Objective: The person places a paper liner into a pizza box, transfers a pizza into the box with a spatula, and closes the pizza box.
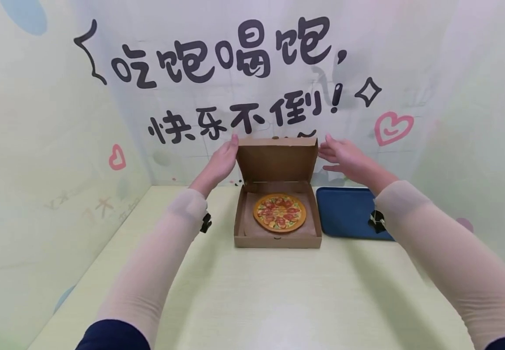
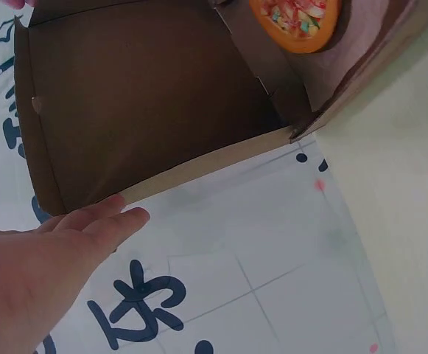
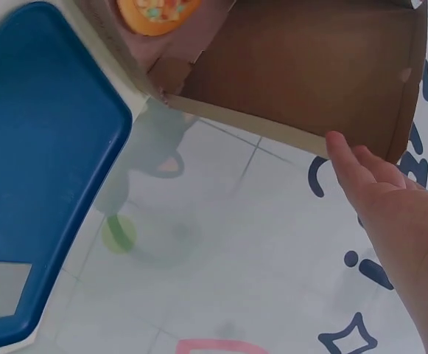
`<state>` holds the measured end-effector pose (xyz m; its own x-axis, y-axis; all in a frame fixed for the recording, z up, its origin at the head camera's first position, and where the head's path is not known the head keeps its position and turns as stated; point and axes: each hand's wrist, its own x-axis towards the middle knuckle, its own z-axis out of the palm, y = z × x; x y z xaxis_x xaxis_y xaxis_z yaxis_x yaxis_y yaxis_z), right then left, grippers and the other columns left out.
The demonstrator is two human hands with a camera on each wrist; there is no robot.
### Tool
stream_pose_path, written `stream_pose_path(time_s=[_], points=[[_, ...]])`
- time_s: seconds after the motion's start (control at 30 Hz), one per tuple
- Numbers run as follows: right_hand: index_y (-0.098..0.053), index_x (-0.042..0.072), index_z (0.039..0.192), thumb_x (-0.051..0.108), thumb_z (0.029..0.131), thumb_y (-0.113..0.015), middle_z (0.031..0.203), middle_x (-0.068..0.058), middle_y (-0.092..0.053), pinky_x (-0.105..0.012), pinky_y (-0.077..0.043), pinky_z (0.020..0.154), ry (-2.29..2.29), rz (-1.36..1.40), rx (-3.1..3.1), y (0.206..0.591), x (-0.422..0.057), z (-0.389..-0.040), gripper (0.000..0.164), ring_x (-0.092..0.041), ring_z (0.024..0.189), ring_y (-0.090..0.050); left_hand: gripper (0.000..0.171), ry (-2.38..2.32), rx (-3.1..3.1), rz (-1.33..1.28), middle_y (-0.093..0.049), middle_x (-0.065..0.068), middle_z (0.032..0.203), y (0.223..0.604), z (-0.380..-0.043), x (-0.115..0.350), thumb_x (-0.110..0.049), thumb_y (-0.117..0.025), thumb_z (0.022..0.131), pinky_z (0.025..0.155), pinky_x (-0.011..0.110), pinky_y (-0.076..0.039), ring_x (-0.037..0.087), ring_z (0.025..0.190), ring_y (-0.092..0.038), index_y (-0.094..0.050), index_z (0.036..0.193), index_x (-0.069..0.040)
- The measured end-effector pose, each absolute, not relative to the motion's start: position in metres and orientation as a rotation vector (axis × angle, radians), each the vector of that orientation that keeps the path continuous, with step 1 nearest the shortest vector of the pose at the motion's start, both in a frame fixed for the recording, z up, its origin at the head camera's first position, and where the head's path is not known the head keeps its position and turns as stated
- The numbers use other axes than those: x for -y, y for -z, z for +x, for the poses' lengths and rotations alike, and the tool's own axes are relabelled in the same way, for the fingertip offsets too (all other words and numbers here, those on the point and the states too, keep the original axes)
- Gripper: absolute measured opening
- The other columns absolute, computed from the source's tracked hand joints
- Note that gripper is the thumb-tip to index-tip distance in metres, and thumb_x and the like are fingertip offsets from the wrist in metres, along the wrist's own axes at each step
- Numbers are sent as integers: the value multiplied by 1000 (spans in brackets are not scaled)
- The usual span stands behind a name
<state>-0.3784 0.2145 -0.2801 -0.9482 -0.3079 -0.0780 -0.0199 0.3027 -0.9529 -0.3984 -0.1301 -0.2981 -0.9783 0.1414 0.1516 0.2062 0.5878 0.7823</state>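
Observation:
A brown cardboard pizza box (image 1: 277,242) sits on the table with its lid (image 1: 277,163) raised upright at the back. Inside it, a round toy-like pizza (image 1: 279,212) lies on a sheet of brown paper (image 1: 249,221). My left hand (image 1: 224,158) is at the lid's upper left corner, its extended fingers (image 2: 118,225) right along the outer side edge. Across from it, my right hand (image 1: 344,153) is at the lid's right edge, with fingers (image 3: 350,166) straight and fingertips overlapping that edge in the right wrist view.
To the right of the box lies a blue tray (image 1: 344,214), partly hidden behind my right forearm. The pale table (image 1: 274,291) meets a printed wall sheet (image 1: 182,107) close behind the lid, with dark lettering and pink hearts on it.

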Motion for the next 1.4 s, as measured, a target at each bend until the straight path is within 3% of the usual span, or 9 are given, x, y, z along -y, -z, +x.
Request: stream_pose_path(time_s=[0.27, 0.4, 0.5, 0.63, 0.77, 0.9, 1.03, 1.2, 1.4], points=[[-35, -7, 162, 41, 114, -48, 162, -29, -47, -51, -41, 122, 1582, -362, -2421, 290, -229, -361, 69, -41, 152, -47, 90, 1343, 2774, -305, -44, 21, 167, 307, -372, 138, -74, -14, 107, 132, 53, -29, 40, 152, -47, -27, 169, -10], [-43, -7, 158, 31, 113, -53, 156, -28, -55, -47, -47, 117, 1525, -403, -2444, 298, -230, -351, 60, -40, 145, -56, 86, 1278, 2815, -315, -41, 24, 168, 317, -359, 141, -68, -16, 110, 132, 55, -27, 42, 155, -43, -21, 170, -7], [-48, -4, 156, 29, 111, -59, 150, -27, -61, -44, -52, 112, 1459, -395, -2481, 306, -229, -344, 57, -38, 138, -64, 80, 1171, 2866, -314, -42, 28, 166, 326, -352, 143, -58, -26, 114, 130, 56, -31, 44, 155, -42, -20, 169, -1], [-52, -5, 153, 26, 108, -65, 141, -26, -69, -44, -57, 107, 1347, -355, -2550, 318, -227, -334, 56, -35, 128, -71, 70, 1044, 2948, -386, -48, 31, 160, 339, -345, 143, -39, -46, 114, 120, 54, -46, 43, 147, -54, -28, 165, 5], [-51, -8, 152, 26, 105, -69, 134, -26, -72, -49, -60, 104, 1140, -400, -2649, 329, -223, -326, 61, -36, 121, -75, 63, 880, 3013, -474, -52, 27, 159, 350, -338, 141, -27, -65, 108, 115, 52, -52, 40, 145, -57, -44, 159, 1], [-53, -10, 149, 25, 102, -73, 120, -24, -78, -46, -65, 89, 877, -536, -2807, 339, -213, -321, 62, -34, 105, -79, 66, 688, 3049, -451, -57, 22, 156, 358, -329, 135, -28, -73, 103, 114, 52, -52, 36, 140, -61, -48, 159, -5], [-60, -9, 141, 22, 99, -77, 103, -17, -80, -36, -63, 73, 674, -619, -2912, 352, -202, -317, 55, -22, 87, -76, 65, 541, 3065, -381, -69, 20, 141, 368, -319, 127, -30, -77, 100, 98, 46, -61, 31, 114, -72, -54, 154, -6], [-68, -2, 127, 16, 99, -76, 100, -10, -78, -34, -64, 75, 561, -637, -2948, 370, -194, -313, 34, -17, 83, -73, 54, 311, 3014, -383, -79, 16, 113, 383, -308, 122, -35, -83, 93, 78, 39, -62, 25, 82, -70, -66, 133, -5], [-72, -1, 123, 12, 102, -72, 99, -9, -79, -30, -63, 71, 504, -665, -2960, 386, -191, -307, 25, -14, 80, -71, 47, 170, 2951, -452, -81, 14, 101, 395, -301, 121, -38, -86, 87, 73, 37, -61, 22, 74, -69, -68, 118, -7]])
